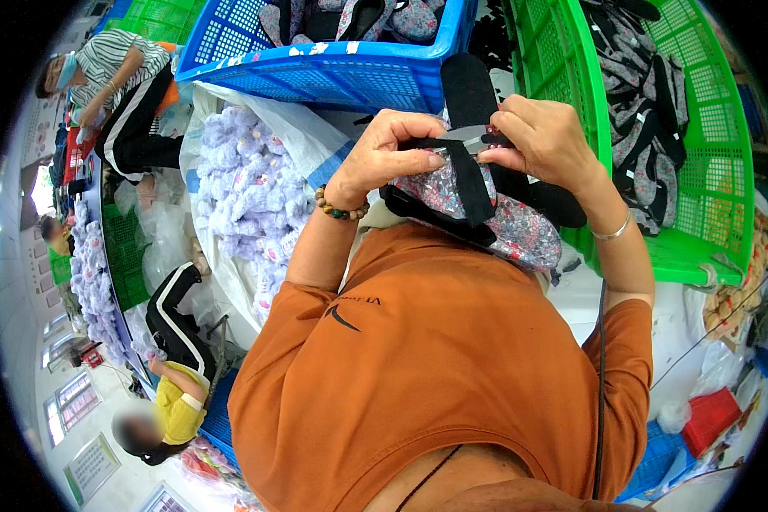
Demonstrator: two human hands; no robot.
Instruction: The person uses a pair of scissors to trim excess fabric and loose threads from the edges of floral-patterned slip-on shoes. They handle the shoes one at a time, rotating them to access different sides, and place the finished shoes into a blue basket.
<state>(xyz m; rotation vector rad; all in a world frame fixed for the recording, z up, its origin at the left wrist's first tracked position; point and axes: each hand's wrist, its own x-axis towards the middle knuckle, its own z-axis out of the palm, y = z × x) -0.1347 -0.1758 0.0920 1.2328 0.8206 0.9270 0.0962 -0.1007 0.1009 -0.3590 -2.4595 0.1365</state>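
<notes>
My left hand (392, 154), with a beaded bracelet at the wrist, pinches the black edging of a floral slipper (431, 189). Between the two hands a silver blade lies along this edging; it belongs to what looks like small snips (465, 134), gripped in my right hand (542, 141). Their handle is mostly hidden by the fingers. A black strip (472, 183) hangs down over the floral fabric. Against my lap rests another floral slipper (527, 235), partly covered. A black sole (469, 90) sticks up behind the hands.
A blue crate (316, 72) with floral slippers stands ahead. At the right is a green crate (572, 77) holding more slippers (644, 111). Fluffy lavender pieces (247, 171) fill a white sack on the left. Two people (128, 77) sit farther left, one in yellow (179, 401).
</notes>
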